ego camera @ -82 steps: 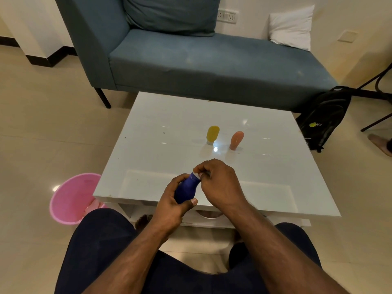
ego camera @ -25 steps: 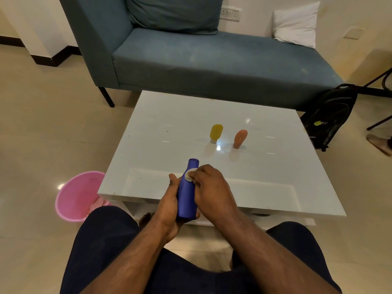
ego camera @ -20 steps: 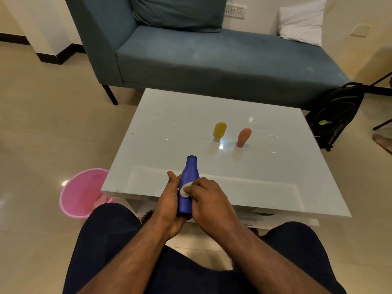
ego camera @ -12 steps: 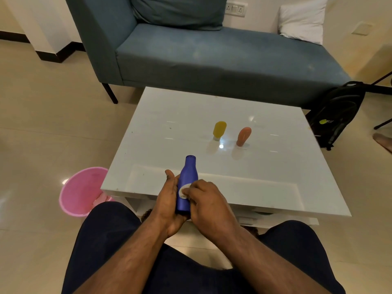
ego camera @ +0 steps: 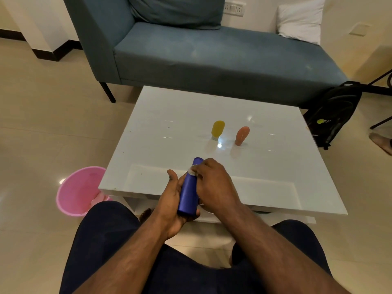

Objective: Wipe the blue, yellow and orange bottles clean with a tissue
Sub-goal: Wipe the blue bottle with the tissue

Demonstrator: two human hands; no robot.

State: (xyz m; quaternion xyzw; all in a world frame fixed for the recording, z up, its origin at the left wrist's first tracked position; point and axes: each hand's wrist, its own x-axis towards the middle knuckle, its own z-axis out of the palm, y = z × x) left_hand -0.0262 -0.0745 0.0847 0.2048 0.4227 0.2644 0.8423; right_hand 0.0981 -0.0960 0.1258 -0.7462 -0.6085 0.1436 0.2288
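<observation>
My left hand (ego camera: 172, 200) grips the lower body of the blue bottle (ego camera: 188, 195), held over the near edge of the white table (ego camera: 265, 166) with its neck pointing away from me. My right hand (ego camera: 214, 183) presses a small white tissue (ego camera: 192, 171) against the bottle's shoulder, just below the neck; most of the tissue is hidden under my fingers. The yellow bottle (ego camera: 217, 129) and the orange bottle (ego camera: 241, 135) stand side by side, cap down, near the middle of the table, apart from both hands.
A pink bucket (ego camera: 79, 190) sits on the floor left of the table. A blue sofa (ego camera: 212, 52) with a white pillow (ego camera: 300, 20) runs behind the table. A black backpack (ego camera: 333, 113) leans at the right, and someone's foot (ego camera: 380, 143) shows at the right edge.
My right hand slid the tissue down the blue bottle's body and back up to its shoulder. Earlier the bottle was turned so its neck points away. The other bottles stayed put.
</observation>
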